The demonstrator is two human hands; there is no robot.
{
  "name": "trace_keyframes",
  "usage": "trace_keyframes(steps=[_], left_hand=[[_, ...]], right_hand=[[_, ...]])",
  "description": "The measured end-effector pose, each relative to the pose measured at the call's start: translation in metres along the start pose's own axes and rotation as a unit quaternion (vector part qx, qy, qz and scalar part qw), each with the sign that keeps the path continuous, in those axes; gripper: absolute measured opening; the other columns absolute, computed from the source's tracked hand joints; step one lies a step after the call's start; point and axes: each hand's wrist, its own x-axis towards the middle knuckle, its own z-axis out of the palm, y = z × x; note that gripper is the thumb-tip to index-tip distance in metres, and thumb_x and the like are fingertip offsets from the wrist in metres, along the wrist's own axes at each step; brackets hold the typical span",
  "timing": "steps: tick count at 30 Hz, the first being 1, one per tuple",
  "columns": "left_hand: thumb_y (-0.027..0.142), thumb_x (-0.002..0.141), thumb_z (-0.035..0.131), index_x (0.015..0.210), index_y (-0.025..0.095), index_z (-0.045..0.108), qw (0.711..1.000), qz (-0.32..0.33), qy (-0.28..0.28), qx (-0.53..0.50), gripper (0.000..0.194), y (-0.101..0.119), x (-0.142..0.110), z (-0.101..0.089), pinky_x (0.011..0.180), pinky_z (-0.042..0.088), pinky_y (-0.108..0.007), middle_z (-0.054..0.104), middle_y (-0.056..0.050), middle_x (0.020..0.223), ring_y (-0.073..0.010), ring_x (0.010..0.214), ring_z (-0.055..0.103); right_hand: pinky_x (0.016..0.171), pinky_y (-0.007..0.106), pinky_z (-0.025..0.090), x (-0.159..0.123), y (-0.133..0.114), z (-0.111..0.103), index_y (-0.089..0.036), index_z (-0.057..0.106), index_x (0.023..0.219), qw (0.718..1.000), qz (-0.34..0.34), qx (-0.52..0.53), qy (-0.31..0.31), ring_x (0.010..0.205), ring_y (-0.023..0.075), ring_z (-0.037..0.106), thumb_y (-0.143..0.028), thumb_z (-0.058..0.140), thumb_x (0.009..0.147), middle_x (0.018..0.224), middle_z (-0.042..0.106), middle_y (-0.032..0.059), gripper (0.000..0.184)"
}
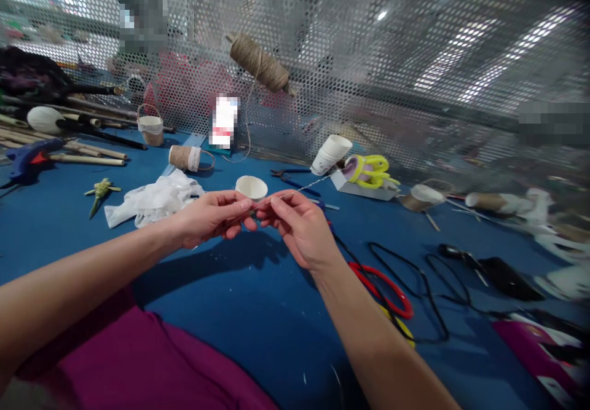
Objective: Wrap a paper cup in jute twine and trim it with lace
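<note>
My left hand [207,218] and my right hand [304,225] meet above the blue table. Both pinch a thin, pale twisted wire [318,182], whose free end slants up to the right past my right fingers. The stretch between the two hands is partly hidden by the fingertips. Just behind them stands a white paper cup [251,187]. Crumpled white lace [159,198] lies to the left, near my left wrist. Pliers with dark handles [292,179] rest beyond my right hand.
A twine spool [260,63] hangs on the perforated metal screen [350,35]. Twine-wrapped cups [184,158], a blue glue gun [32,159] and sticks [87,159] are at left. At right are stacked cups [330,153], yellow-handled scissors [371,170], red-handled scissors [387,293] and a black cord [433,311].
</note>
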Motion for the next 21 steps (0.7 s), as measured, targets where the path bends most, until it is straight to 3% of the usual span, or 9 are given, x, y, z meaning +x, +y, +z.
trace_keyframes(steps=[4, 7, 8, 10, 12, 13, 15, 17, 21], left_hand=[[0.030, 0.085, 0.048, 0.079, 0.013, 0.056, 0.994, 0.047, 0.044, 0.094, 0.020, -0.0008, -0.0012, 0.0048, 0.039, 0.026, -0.016, 0.060, 0.001, 0.063, -0.0028, 0.041, 0.039], [0.028, 0.086, 0.047, 0.079, 0.014, 0.057, 0.940, 0.166, 0.094, 0.283, 0.019, -0.0035, -0.0032, 0.0054, 0.044, 0.034, -0.017, 0.061, 0.000, 0.064, -0.0056, 0.048, 0.046], [0.026, 0.086, 0.047, 0.079, 0.014, 0.058, 0.895, 0.226, 0.115, 0.367, 0.018, -0.0049, -0.0040, 0.0046, 0.048, 0.038, -0.018, 0.062, -0.001, 0.066, -0.0071, 0.053, 0.050], [0.023, 0.086, 0.047, 0.082, 0.014, 0.060, 0.760, 0.344, 0.143, 0.533, 0.016, -0.0077, -0.0058, 0.0021, 0.055, 0.042, -0.021, 0.064, -0.003, 0.070, -0.0103, 0.061, 0.055], [0.021, 0.086, 0.048, 0.083, 0.014, 0.061, 0.617, 0.417, 0.151, 0.650, 0.015, -0.0093, -0.0075, -0.0003, 0.057, 0.044, -0.023, 0.065, -0.004, 0.071, -0.0124, 0.062, 0.056], [0.020, 0.086, 0.048, 0.083, 0.014, 0.061, 0.562, 0.437, 0.151, 0.686, 0.015, -0.0095, -0.0082, -0.0011, 0.057, 0.044, -0.024, 0.065, -0.005, 0.070, -0.0132, 0.062, 0.056], [0.019, 0.085, 0.049, 0.084, 0.014, 0.061, 0.502, 0.454, 0.150, 0.720, 0.014, -0.0090, -0.0088, -0.0011, 0.056, 0.045, -0.025, 0.065, -0.005, 0.071, -0.0144, 0.061, 0.056], [0.019, 0.086, 0.048, 0.083, 0.013, 0.060, 0.499, 0.456, 0.151, 0.721, 0.015, -0.0082, -0.0086, 0.0006, 0.056, 0.046, -0.026, 0.065, -0.006, 0.073, -0.0153, 0.062, 0.057], [0.020, 0.089, 0.043, 0.084, 0.012, 0.060, 0.586, 0.427, 0.153, 0.671, 0.020, -0.0083, -0.0070, 0.0042, 0.058, 0.048, -0.023, 0.063, -0.005, 0.075, -0.0128, 0.065, 0.058]], right_hand=[[0.052, 0.021, 0.047, -0.0004, -0.0011, 0.0007, -0.018, 0.060, 0.070, 1.000, 0.008, -0.006, 0.024, 0.058, 0.0090, 0.060, -0.034, 0.068, 0.069, 0.065, 0.065, -0.0020, 0.018], [0.051, 0.021, 0.047, -0.0013, -0.0017, 0.0012, -0.017, 0.059, 0.070, 0.998, 0.020, -0.015, 0.052, 0.057, 0.0090, 0.060, -0.031, 0.069, 0.069, 0.063, 0.065, -0.0020, 0.017], [0.052, 0.021, 0.047, -0.0015, -0.0023, 0.0013, -0.017, 0.059, 0.070, 0.998, 0.027, -0.017, 0.059, 0.056, 0.0090, 0.061, -0.029, 0.069, 0.068, 0.063, 0.065, -0.0018, 0.016], [0.052, 0.021, 0.047, -0.0018, -0.0043, 0.0013, -0.016, 0.059, 0.069, 0.996, 0.056, -0.016, 0.068, 0.055, 0.0091, 0.061, -0.026, 0.069, 0.068, 0.062, 0.066, -0.0011, 0.015], [0.052, 0.021, 0.048, -0.0016, -0.0067, 0.0009, -0.015, 0.059, 0.068, 0.993, 0.096, -0.009, 0.068, 0.055, 0.0089, 0.061, -0.024, 0.069, 0.068, 0.062, 0.066, -0.0003, 0.014], [0.052, 0.021, 0.048, -0.0014, -0.0077, 0.0007, -0.014, 0.059, 0.068, 0.991, 0.116, -0.004, 0.064, 0.055, 0.0087, 0.061, -0.023, 0.069, 0.068, 0.062, 0.066, 0.0000, 0.013], [0.053, 0.021, 0.048, -0.0012, -0.0088, 0.0008, -0.014, 0.059, 0.066, 0.989, 0.137, 0.006, 0.056, 0.056, 0.0084, 0.061, -0.021, 0.070, 0.068, 0.061, 0.066, 0.0003, 0.013], [0.054, 0.021, 0.048, -0.0017, -0.0082, 0.0018, -0.014, 0.059, 0.066, 0.991, 0.122, 0.008, 0.054, 0.056, 0.0083, 0.061, -0.020, 0.071, 0.066, 0.060, 0.066, -0.0003, 0.014], [0.055, 0.021, 0.047, -0.0041, -0.0042, 0.0064, -0.015, 0.058, 0.069, 0.998, 0.050, -0.009, 0.048, 0.055, 0.0084, 0.060, -0.024, 0.073, 0.064, 0.060, 0.066, -0.0013, 0.017]])
